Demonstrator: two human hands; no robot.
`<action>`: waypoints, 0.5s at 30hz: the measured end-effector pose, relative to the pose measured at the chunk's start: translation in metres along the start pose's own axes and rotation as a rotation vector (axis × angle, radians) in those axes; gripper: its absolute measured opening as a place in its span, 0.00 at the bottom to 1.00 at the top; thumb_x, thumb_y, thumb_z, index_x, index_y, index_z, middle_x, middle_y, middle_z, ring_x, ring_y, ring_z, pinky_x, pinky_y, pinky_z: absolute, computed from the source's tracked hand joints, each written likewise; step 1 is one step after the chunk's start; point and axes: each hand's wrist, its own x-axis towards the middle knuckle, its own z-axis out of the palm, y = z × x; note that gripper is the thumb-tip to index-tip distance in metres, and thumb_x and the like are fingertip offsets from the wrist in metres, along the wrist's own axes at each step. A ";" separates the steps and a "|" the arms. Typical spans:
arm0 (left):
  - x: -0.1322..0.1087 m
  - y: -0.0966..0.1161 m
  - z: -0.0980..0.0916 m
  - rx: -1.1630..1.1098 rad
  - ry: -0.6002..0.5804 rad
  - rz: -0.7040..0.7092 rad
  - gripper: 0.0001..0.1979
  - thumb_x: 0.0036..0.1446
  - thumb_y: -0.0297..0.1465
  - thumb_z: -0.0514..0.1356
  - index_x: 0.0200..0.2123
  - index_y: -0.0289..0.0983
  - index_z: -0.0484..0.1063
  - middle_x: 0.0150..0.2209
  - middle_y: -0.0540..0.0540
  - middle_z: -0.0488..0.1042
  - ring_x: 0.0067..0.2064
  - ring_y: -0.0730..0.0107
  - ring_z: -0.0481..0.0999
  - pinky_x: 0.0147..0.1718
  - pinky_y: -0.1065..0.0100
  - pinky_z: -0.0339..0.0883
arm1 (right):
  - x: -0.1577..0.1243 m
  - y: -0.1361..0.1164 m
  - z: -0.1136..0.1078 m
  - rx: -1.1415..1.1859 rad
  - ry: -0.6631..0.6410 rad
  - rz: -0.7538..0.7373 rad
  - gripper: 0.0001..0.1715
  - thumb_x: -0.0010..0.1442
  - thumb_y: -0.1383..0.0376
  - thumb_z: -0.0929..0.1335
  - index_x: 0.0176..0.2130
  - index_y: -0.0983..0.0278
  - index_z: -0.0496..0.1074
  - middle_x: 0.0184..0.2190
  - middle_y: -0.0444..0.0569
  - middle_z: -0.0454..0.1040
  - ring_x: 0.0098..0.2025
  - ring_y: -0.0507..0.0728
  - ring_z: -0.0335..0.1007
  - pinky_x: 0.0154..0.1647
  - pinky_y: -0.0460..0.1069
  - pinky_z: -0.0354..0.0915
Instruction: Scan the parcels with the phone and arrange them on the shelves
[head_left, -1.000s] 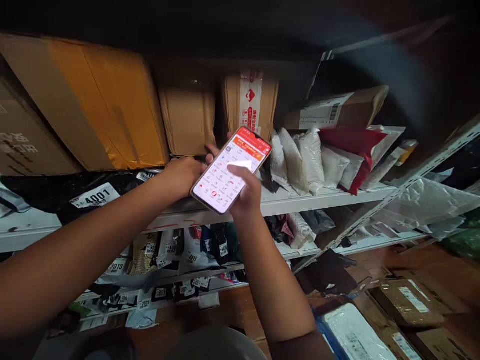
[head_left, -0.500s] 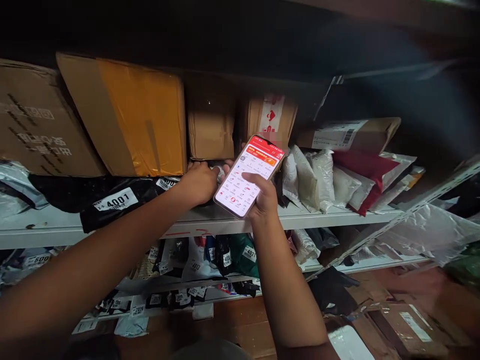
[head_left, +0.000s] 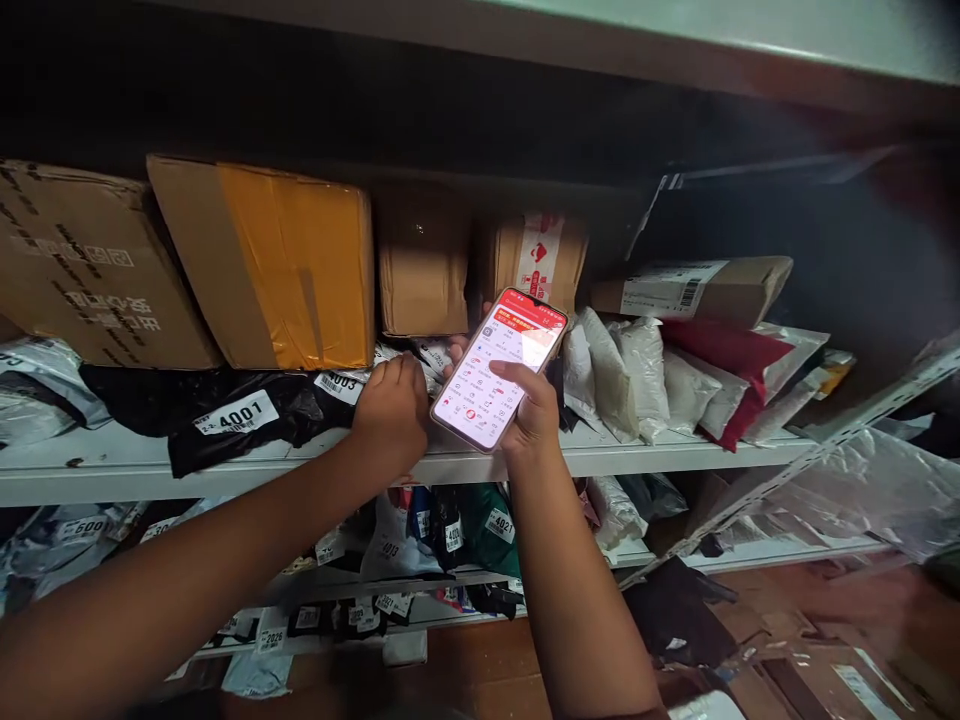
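Note:
My right hand (head_left: 534, 410) holds a smartphone (head_left: 495, 375), its thumb over the lit screen with a red banner and rows of small icons. The phone tilts to the right, just in front of the shelf edge. Left of the phone, my left hand (head_left: 391, 412) is at the shelf's front, back toward me, fingers curled. What lies inside those fingers is hidden. Beside it lies a black parcel bag (head_left: 337, 385) labelled 4003, and farther left another black bag (head_left: 236, 418) labelled 4001. White-printed packaging (head_left: 431, 355) shows behind the left hand.
Cardboard boxes stand on the shelf, one with wide orange tape (head_left: 292, 270). White padded parcels (head_left: 641, 380) and a red parcel bag (head_left: 731, 370) lean at the right. Labelled bags fill the lower shelves, including a green bag (head_left: 487, 530). A slotted metal upright (head_left: 832, 440) stands right; flattened cardboard (head_left: 817, 690) lies below.
My left hand has drawn back from between the parcels toward the shelf edge, uncovering the 4003 label. The phone stays in my right hand. The view has tilted up slightly.

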 end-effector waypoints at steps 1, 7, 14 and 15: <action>0.002 -0.001 -0.001 0.027 0.012 0.009 0.31 0.58 0.32 0.55 0.61 0.21 0.58 0.62 0.28 0.59 0.61 0.49 0.61 0.59 0.57 0.53 | 0.000 -0.001 0.000 0.012 -0.001 0.004 0.41 0.34 0.71 0.73 0.50 0.59 0.67 0.31 0.42 0.80 0.37 0.62 0.79 0.46 0.62 0.74; 0.019 0.002 -0.010 0.131 -0.016 -0.023 0.20 0.59 0.34 0.52 0.49 0.27 0.70 0.47 0.32 0.73 0.50 0.47 0.65 0.46 0.57 0.58 | 0.000 -0.001 -0.001 0.074 -0.034 0.006 0.40 0.36 0.71 0.73 0.50 0.59 0.67 0.30 0.41 0.79 0.36 0.62 0.78 0.45 0.62 0.74; 0.012 0.002 -0.009 0.118 -0.019 -0.029 0.19 0.62 0.32 0.47 0.47 0.28 0.72 0.47 0.33 0.73 0.51 0.48 0.64 0.45 0.57 0.56 | 0.000 -0.003 -0.001 0.075 -0.046 0.036 0.38 0.36 0.69 0.72 0.49 0.58 0.68 0.30 0.41 0.78 0.37 0.62 0.78 0.46 0.61 0.73; 0.010 0.001 -0.008 0.107 -0.001 -0.026 0.19 0.62 0.32 0.47 0.47 0.27 0.72 0.46 0.33 0.73 0.50 0.49 0.64 0.45 0.57 0.56 | -0.001 -0.004 0.000 0.071 -0.041 0.046 0.37 0.36 0.69 0.72 0.49 0.58 0.68 0.30 0.40 0.78 0.36 0.62 0.78 0.46 0.61 0.73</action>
